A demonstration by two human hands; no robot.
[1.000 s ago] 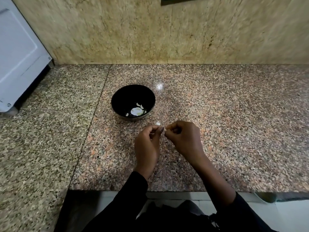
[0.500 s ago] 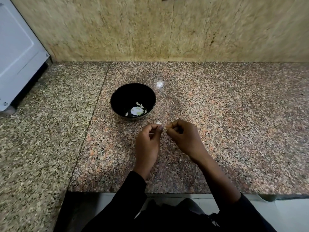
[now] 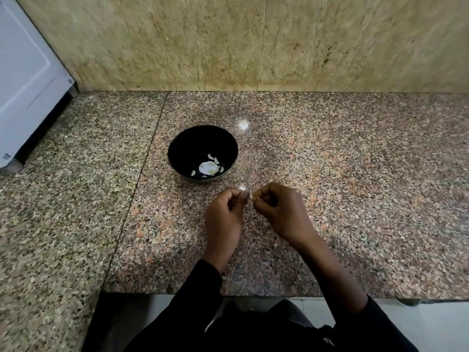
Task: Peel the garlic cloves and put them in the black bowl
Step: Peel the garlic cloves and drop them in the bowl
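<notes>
A black bowl (image 3: 182, 143) stands on the granite counter (image 3: 355, 174) with several pale garlic pieces (image 3: 208, 167) in its bottom. Just in front of the bowl, my left hand (image 3: 224, 219) and my right hand (image 3: 281, 212) meet fingertip to fingertip. Between them they pinch a small garlic clove (image 3: 250, 195), mostly hidden by the fingers. Another small white garlic piece (image 3: 241, 187) lies on the counter right behind my left fingertips.
A white appliance (image 3: 28, 80) stands at the far left on the counter. A beige stone wall (image 3: 253, 41) closes the back. The counter's front edge runs just below my wrists.
Both hands stay together on the clove with only small finger shifts. The view has tilted slightly downward.
</notes>
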